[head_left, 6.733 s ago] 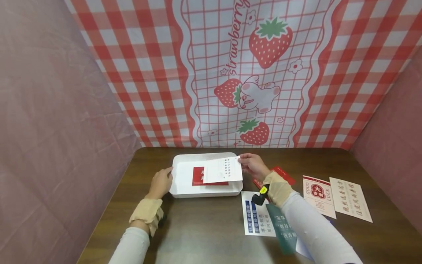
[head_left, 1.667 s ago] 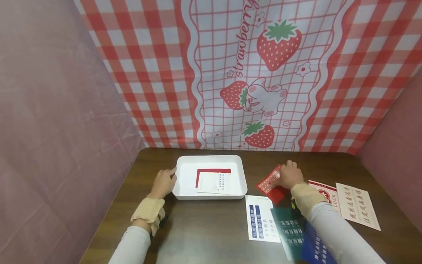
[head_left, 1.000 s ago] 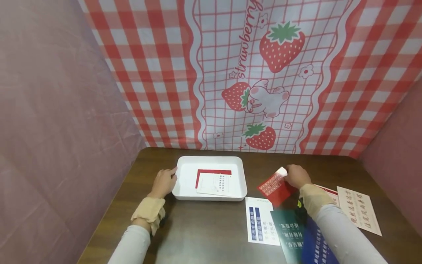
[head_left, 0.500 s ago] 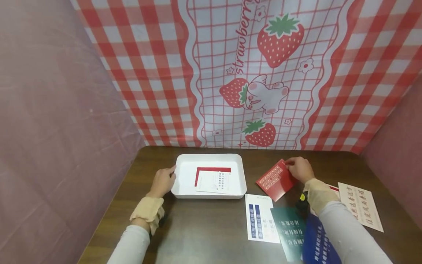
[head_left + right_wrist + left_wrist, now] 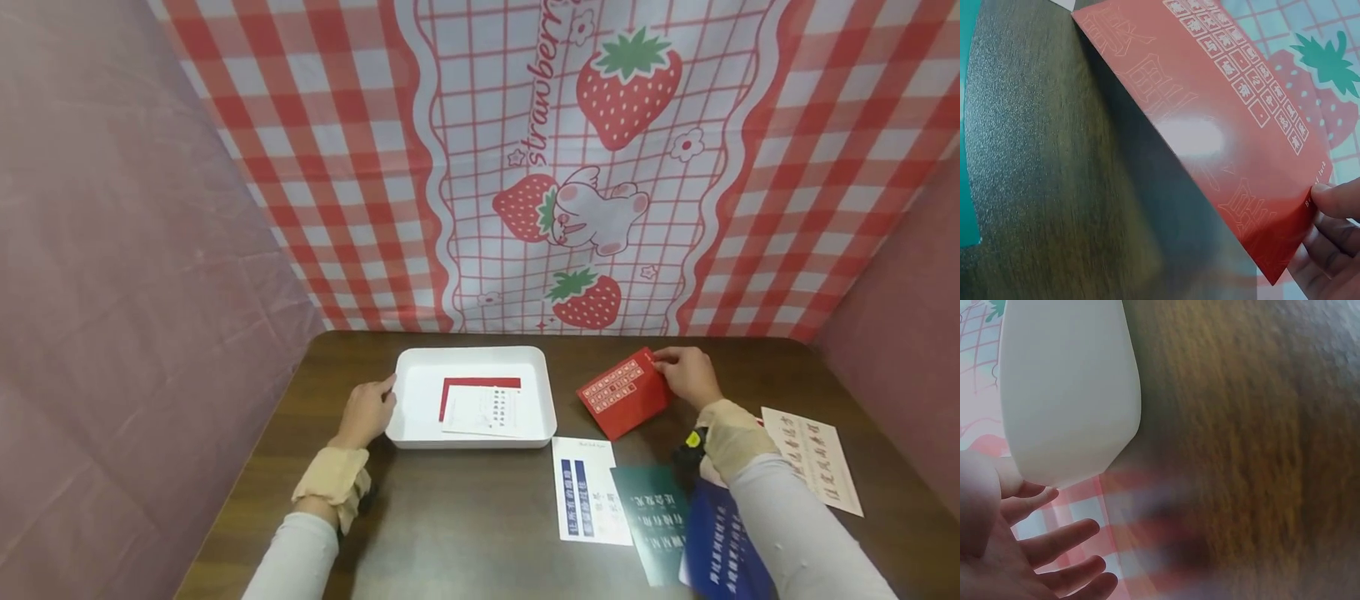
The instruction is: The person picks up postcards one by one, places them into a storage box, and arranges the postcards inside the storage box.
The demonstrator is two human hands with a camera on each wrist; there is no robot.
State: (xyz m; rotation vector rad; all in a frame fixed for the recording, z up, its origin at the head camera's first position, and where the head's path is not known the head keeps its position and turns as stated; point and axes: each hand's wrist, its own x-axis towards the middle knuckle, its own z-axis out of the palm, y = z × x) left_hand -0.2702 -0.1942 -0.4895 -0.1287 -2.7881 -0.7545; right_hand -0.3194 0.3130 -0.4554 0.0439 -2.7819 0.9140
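Observation:
My right hand [image 5: 688, 377] pinches a red card [image 5: 626, 396] by its far right corner. That red card, printed with rows of small white squares, is tilted up off the wood in the right wrist view, with the thumb [image 5: 1337, 197] on its face. At the left end of a shallow white tray [image 5: 416, 400], my left hand [image 5: 366, 414] touches the wall with its fingers extended. The left wrist view shows the fingers [image 5: 1063, 540] loosely spread beside the tray's corner. Inside the tray, a white card [image 5: 476, 408] lies over another red card [image 5: 480, 382].
Right of the tray's near corner lies a white card with blue bars [image 5: 573, 500]. A green card [image 5: 652, 525] and a blue card [image 5: 723, 542] follow to its right. A cream card [image 5: 832, 467] is farther right, near the right sleeve. The checked cloth [image 5: 360, 208] hangs behind the table.
The white card formerly in my right hand now lies in the tray. That hand has moved right, taken the red card by its corner and raised it. My left hand has stayed by the tray.

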